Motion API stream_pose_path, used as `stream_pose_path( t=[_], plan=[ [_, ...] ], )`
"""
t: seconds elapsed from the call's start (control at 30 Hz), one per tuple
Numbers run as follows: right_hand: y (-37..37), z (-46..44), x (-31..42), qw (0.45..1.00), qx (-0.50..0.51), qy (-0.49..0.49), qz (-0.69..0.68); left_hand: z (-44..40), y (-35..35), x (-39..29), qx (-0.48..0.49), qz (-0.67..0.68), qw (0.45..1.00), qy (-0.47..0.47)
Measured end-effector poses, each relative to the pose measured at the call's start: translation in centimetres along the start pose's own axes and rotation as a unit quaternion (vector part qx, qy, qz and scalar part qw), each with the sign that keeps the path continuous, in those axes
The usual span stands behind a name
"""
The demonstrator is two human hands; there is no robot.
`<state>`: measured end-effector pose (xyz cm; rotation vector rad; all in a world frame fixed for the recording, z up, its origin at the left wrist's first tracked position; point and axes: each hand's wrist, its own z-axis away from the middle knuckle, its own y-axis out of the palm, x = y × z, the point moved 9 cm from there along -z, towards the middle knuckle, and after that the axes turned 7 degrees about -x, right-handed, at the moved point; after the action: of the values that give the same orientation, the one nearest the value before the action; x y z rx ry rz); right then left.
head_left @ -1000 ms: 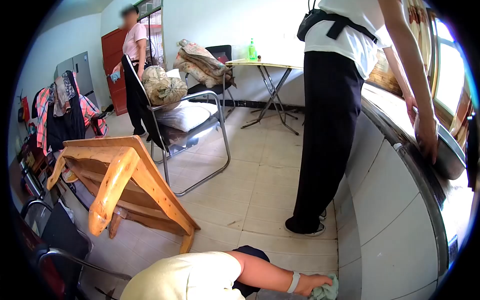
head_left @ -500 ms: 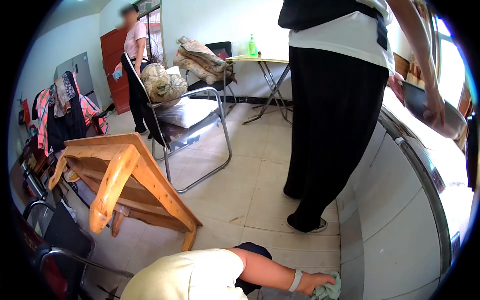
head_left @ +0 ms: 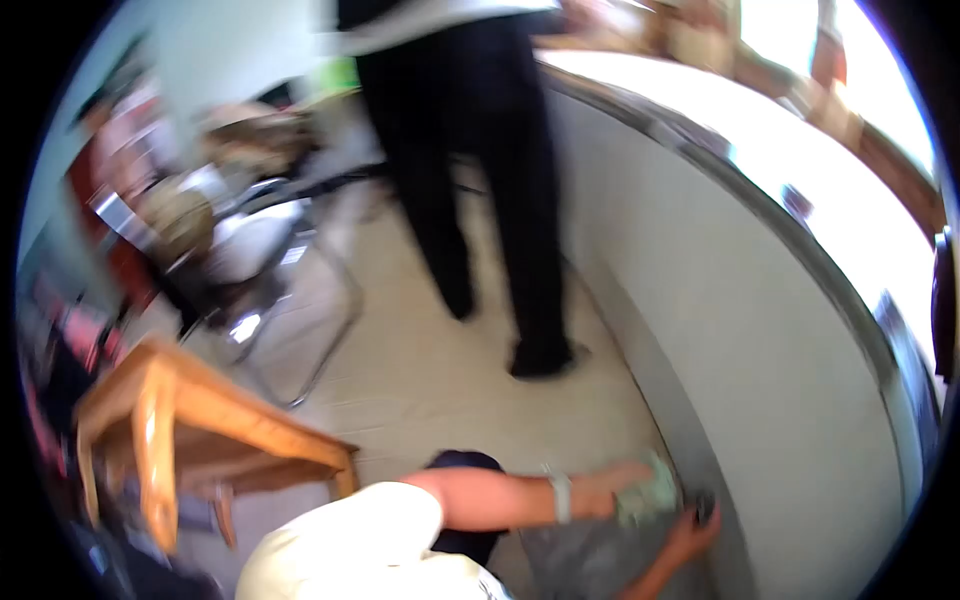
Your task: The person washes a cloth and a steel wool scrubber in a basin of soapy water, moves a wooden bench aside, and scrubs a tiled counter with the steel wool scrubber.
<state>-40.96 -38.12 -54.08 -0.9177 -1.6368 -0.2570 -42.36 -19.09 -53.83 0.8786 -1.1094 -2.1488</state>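
Cloth (head_left: pixel 650 500), pale green and bunched, is in the lower right of the frame, down by the floor (head_left: pixel 480 420), close to the grey strip (head_left: pixel 678 400) at the foot of the counter (head_left: pixel 770 340). The left hand (head_left: pixel 612 486) is the nearer one, in fact on it: the fingers are pressed into its left side, and the hand looks to be grasping it, though blur hides how far the fingertips wrap round. The cloth is too crumpled to show a clear long axis. The left forearm, with a pale wristband (head_left: pixel 562 497), reaches it almost level across the frame from the left, so the cloth sits straight off the end of that arm, between the hand and the strip.

The right hand (head_left: pixel 690 537) lies just below and to the right of the cloth, its forearm slanting up from the bottom edge. Its fingers are closed about a small dark object (head_left: pixel 704 505), which blur keeps from being identified; it is beside the cloth's right edge and in front of the strip. Whether it touches either one, I cannot tell.

Above the hands, toward the upper middle, a standing person in black trousers (head_left: pixel 455 150) is well apart from them. A wooden table (head_left: pixel 205 400) stands at the lower left, away from both hands.
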Motion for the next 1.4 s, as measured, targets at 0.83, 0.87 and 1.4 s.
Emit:
stream_pose_path(
  t=[0.83, 0.87, 1.4],
  plan=[
    [-19.7, -8.9, 24.6, 0.895, -0.39, -0.203, -0.073, 2.1, 1.7, -2.1, -0.137, 0.012, 0.987, -0.085],
    [-18.9, -8.9, 27.1, 0.89, -0.375, -0.258, -0.037, 2.1, 1.5, -2.0, -0.132, 0.014, 0.987, -0.09],
    [-21.3, -9.4, 29.0, 0.857, -0.353, -0.357, 0.115, 2.3, 1.6, -1.6, -0.15, 0.015, 0.983, -0.106]
  ],
)
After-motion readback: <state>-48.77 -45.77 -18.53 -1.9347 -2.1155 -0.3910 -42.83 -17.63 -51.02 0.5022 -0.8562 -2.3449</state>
